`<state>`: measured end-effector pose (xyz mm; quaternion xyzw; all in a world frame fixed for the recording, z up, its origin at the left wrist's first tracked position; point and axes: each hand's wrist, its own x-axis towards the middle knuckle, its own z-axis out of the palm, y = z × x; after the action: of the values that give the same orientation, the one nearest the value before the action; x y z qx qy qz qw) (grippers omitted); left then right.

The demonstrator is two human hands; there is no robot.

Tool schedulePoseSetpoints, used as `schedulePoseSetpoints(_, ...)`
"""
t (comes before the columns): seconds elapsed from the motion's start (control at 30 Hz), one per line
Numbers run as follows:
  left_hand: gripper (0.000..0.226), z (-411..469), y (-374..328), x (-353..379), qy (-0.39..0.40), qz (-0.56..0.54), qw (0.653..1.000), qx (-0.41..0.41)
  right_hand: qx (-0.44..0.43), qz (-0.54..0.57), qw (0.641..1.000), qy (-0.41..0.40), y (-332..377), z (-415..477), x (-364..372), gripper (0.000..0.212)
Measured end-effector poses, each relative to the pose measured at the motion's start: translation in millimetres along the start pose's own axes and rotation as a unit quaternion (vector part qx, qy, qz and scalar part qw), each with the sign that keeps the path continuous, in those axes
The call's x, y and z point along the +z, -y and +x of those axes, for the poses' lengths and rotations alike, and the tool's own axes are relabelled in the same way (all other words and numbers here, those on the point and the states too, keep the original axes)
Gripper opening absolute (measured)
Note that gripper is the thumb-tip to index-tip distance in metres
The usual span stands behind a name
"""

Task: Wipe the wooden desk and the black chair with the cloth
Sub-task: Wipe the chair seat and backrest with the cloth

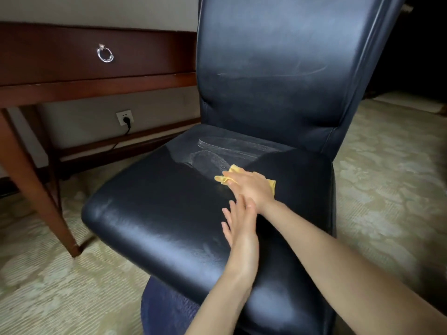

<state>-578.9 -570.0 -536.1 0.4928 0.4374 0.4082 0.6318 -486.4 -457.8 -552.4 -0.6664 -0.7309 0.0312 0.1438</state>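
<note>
Pressing cloth [233, 169] on chair [157, 209] w/ flat R hand [251, 187], L hand [239, 226] straight-fingered, desk [60, 56] nr

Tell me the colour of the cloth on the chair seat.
Yellow. The cloth shows best in the head view, pressed under the right hand.

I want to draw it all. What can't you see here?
All in the head view:
1. Top of the desk: cut off by the upper edge.
2. The cloth: mostly hidden under the right hand.
3. Legs of the chair: hidden beneath its seat.
4. The cord: its end is lost behind the desk.
5. The left hand: unclear whether it touches the seat.
</note>
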Motion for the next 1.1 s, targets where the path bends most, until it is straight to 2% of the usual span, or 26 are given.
schedulePoseSetpoints(0.03, 0.066, -5, -1, -5, 0.024, -0.093, 0.995, 0.016, -0.031, 0.006, 0.999, 0.007, 6, -6, 2, 0.040)
schedulePoseSetpoints(0.1, 0.048, -12, -5, -20, -0.001, -0.124, 0.990, 0.067, -0.079, 0.010, 0.997, 0.021, 10, -20, 2, 0.040)
schedulePoseSetpoints(0.17, 0.028, -10, -8, -39, -0.104, -0.044, 0.986, 0.125, -0.113, 0.028, 0.993, 0.023, 7, -34, -3, 0.037)
schedulePoseSetpoints(0.23, 0.026, -4, -13, -61, -0.201, 0.047, 0.965, 0.163, -0.143, 0.059, 0.988, 0.024, 3, -51, -10, 0.036)
schedulePoseSetpoints(0.33, 0.028, 7, -21, -93, -0.243, 0.152, 0.941, 0.182, -0.206, 0.069, 0.976, 0.029, -1, -80, -16, 0.035)
schedulePoseSetpoints(0.4, 0.038, 19, -21, -111, -0.253, 0.276, 0.912, 0.170, -0.239, 0.080, 0.967, 0.034, -1, -98, -21, 0.034)
schedulePoseSetpoints(0.53, 0.063, 36, -12, -140, -0.235, 0.495, 0.835, 0.056, -0.280, 0.107, 0.954, 0.026, -15, -120, -30, 0.032)
schedulePoseSetpoints(0.63, 0.075, 37, 3, -156, -0.189, 0.601, 0.777, -0.002, -0.287, 0.009, 0.958, -0.012, -28, -117, -32, 0.034)
schedulePoseSetpoints(0.7, 0.077, 34, 10, -159, -0.169, 0.640, 0.749, -0.012, -0.263, -0.040, 0.963, -0.035, -36, -106, -32, 0.035)
schedulePoseSetpoints(0.87, 0.082, 28, 15, -157, -0.184, 0.692, 0.698, 0.008, -0.102, -0.013, 0.995, -0.016, -66, -66, -31, 0.035)
schedulePoseSetpoints(1.0, 0.093, 20, 13, -150, -0.188, 0.702, 0.687, 0.009, 0.022, 0.000, 1.000, -0.007, -82, -28, -28, 0.037)
schedulePoseSetpoints(1.1, 0.089, 15, 12, -144, -0.190, 0.715, 0.673, 0.010, 0.074, 0.005, 0.997, -0.018, -79, -2, -26, 0.038)
